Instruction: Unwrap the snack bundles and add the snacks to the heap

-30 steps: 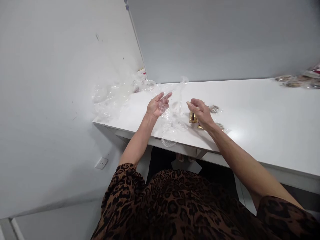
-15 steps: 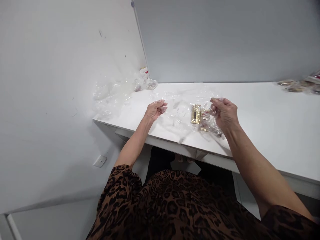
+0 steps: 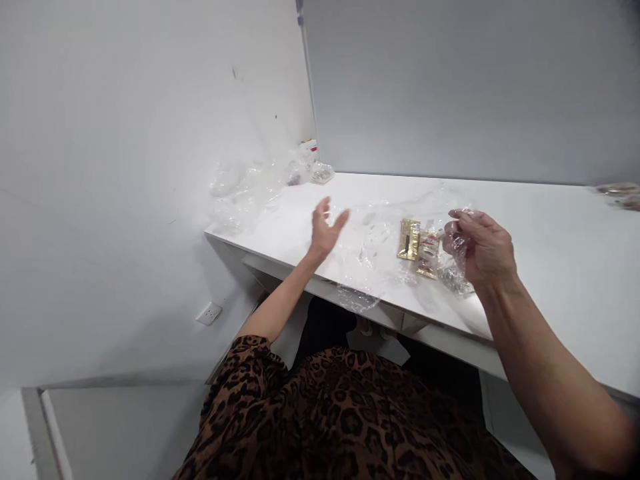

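My right hand point(image 3: 483, 247) pinches the edge of a clear plastic bag point(image 3: 365, 257), which spreads leftward over the white table. Below and left of that hand lie a gold packet point(image 3: 409, 239) and a second gold packet with red print point(image 3: 429, 253); whether they are inside the clear plastic I cannot tell. More crinkled plastic point(image 3: 456, 275) bunches under the right hand. My left hand point(image 3: 326, 230) is open, thumb and fingers apart, holding nothing, just left of the bag. Part of the bag hangs over the table's front edge.
A heap of crumpled clear plastic point(image 3: 245, 190) sits at the table's left end against the wall. Small wrapped packets point(image 3: 309, 150) lie in the back corner. At the far right back are more wrapped items point(image 3: 623, 193). A grey panel point(image 3: 450, 87) bounds the table behind.
My left hand has let go of the plastic and its fingers have spread. The bag's front part now droops over the table edge. The whole view has shifted, moving the scene rightward.
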`<state>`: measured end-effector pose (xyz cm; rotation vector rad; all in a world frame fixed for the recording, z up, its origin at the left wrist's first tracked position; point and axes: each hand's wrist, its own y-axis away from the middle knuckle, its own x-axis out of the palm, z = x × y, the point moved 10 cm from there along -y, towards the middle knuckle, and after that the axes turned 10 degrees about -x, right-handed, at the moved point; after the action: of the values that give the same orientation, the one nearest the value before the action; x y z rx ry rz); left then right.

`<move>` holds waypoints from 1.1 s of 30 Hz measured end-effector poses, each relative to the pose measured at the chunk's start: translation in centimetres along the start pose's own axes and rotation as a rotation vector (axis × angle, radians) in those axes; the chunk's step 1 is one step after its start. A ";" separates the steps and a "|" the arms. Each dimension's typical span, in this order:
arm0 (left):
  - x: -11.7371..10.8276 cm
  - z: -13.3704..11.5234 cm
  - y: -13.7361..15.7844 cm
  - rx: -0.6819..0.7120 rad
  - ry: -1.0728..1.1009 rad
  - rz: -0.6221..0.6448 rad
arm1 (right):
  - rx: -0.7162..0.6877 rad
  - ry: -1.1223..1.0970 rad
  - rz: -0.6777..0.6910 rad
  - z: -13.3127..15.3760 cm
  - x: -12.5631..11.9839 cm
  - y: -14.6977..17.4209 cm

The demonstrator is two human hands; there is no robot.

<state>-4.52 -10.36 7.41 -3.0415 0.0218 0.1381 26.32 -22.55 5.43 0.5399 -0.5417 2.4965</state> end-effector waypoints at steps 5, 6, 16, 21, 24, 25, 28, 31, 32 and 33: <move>9.6 -1.4 7.5 0.155 -0.303 0.724 | 0.012 0.015 0.373 0.0 7.2 3.5; 10.5 -1.4 8.5 0.167 -0.313 0.789 | 0.010 0.026 0.479 0.1 8.6 4.4; 3.3 -2.4 5.3 -0.028 0.178 0.387 | -0.099 0.464 0.675 1.6 6.5 6.6; 3.7 -2.9 8.0 -0.060 0.178 0.434 | -0.139 0.497 0.785 -0.2 9.7 9.3; 4.7 -2.9 10.3 0.076 -0.026 0.565 | -0.130 0.409 0.703 -0.4 10.3 9.4; 4.6 -2.8 10.8 0.126 -0.090 0.571 | -0.124 0.390 0.693 -0.4 10.4 9.4; 3.5 -1.7 10.9 0.150 -0.188 0.528 | -0.121 0.443 0.787 -0.3 10.9 10.0; 0.3 -0.8 8.5 0.089 -0.163 0.342 | -0.158 0.572 0.837 -0.3 10.3 10.3; -1.7 -0.9 7.2 0.099 -0.163 0.223 | -0.175 0.610 0.806 -0.2 9.5 10.0; -4.2 -1.0 5.7 0.125 -0.187 0.081 | -0.185 0.648 0.766 -0.1 8.5 9.6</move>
<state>-8.74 -16.12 8.27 -2.8911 0.1343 0.4108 14.25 -26.58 6.78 -0.6678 -0.7943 3.0279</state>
